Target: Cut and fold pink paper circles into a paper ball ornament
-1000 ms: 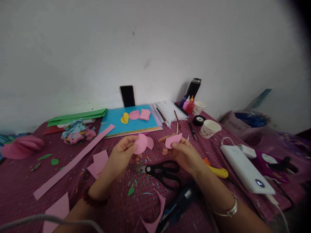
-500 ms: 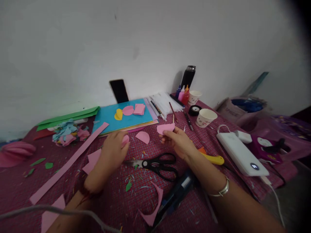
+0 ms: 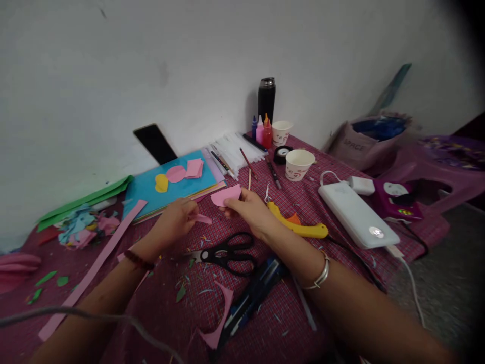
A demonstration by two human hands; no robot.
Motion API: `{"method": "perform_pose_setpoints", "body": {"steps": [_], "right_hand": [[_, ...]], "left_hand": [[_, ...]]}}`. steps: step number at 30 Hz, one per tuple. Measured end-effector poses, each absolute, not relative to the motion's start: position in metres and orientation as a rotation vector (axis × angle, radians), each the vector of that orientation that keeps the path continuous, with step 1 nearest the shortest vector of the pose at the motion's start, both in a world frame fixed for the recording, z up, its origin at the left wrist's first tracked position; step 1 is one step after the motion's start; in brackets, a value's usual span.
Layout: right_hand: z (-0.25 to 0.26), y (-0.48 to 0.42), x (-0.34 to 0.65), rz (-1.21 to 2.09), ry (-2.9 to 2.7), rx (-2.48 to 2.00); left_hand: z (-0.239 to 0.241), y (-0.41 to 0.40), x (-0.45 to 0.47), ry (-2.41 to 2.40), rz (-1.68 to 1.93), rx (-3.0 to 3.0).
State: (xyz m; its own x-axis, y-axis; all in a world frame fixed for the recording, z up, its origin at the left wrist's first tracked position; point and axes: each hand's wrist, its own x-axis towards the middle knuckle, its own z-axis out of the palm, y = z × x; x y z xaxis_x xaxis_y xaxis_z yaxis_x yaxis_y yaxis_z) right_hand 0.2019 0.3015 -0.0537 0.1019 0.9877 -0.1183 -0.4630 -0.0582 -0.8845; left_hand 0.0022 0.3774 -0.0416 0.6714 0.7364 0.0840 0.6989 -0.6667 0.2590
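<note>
My right hand [image 3: 248, 215] pinches a folded pink paper piece [image 3: 226, 195] above the red checked tablecloth [image 3: 288, 308]. My left hand [image 3: 175, 220] reaches beside it, fingers closed on another pink paper piece [image 3: 203, 219] near the cloth. Black scissors [image 3: 223, 254] lie just in front of both hands. A blue paper stack [image 3: 170, 187] behind the hands carries a yellow heart shape [image 3: 161, 183], a pink circle [image 3: 176, 174] and pink squares [image 3: 194, 168].
A yellow glue gun [image 3: 299, 226], white power bank [image 3: 356, 215], paper cups [image 3: 299, 164], tape roll [image 3: 282, 153], black flask [image 3: 267, 98], glue bottles [image 3: 263, 130], pens, a long pink strip [image 3: 94, 265], green sheets [image 3: 85, 199], paper scraps [image 3: 81, 225] and a phone [image 3: 154, 144] against the wall.
My left hand lowered its pink circle to the cloth and now grips a pink piece beside the right hand. The camera view swung rightward and down.
</note>
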Motion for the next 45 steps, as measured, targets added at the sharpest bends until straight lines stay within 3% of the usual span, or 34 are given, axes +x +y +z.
{"method": "perform_pose_setpoints", "body": {"steps": [11, 18, 23, 33, 40, 45], "right_hand": [[-0.059, 0.300, 0.199, 1.364, -0.783, -0.974], [-0.054, 0.293, 0.199, 1.366, -0.973, -0.957], [-0.052, 0.286, 0.192, 1.418, -1.008, -0.904], [-0.051, 0.269, 0.177, 1.840, -0.873, -0.756], [-0.054, 0.271, 0.175, 1.817, -0.837, -0.830], [-0.054, 0.273, 0.176, 1.625, -0.876, -0.853]], "left_hand": [[-0.056, 0.358, -0.018, 1.171, 0.401, 2.720], [-0.032, 0.310, -0.026, 1.151, 0.895, 2.851], [-0.030, 0.286, -0.023, 1.227, 1.108, 2.472], [-0.034, 0.281, -0.010, 1.251, 1.028, 1.743], [-0.026, 0.279, -0.004, 1.212, 1.032, 1.447], [-0.030, 0.284, -0.007, 1.177, 1.190, 1.283]]}}
